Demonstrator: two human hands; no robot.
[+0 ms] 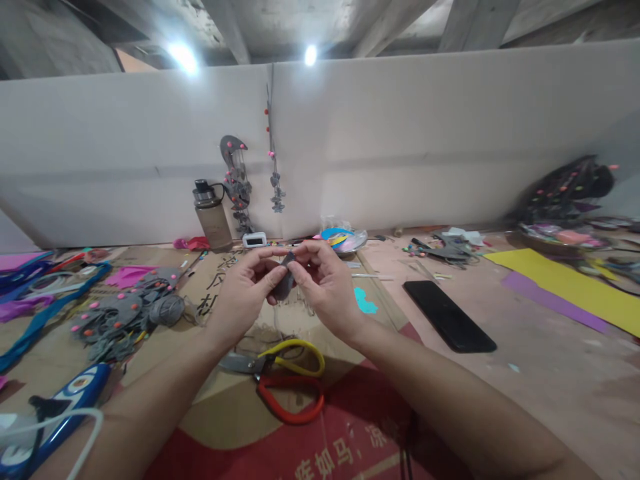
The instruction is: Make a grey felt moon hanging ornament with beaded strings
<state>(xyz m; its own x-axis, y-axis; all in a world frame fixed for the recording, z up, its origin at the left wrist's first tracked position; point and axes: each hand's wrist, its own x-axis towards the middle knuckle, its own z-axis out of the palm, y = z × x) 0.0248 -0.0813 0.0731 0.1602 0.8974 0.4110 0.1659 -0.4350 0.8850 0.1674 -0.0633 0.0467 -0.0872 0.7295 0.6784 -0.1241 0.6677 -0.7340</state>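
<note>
Small dark-grey piece [283, 287], likely felt, is held above cardboard [215, 420], pinched by curled left hand [244, 283] and right hand [327, 287]. Judged light, soft, grippy, not fragile; best held by its edges.

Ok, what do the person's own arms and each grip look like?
The left forearm and right forearm are bare, tapering to the wrists, with no sleeve, watch or bracelet in view. The left grip and right grip are ungloved hands; I see no rings, though some fingers are partly hidden.
</note>
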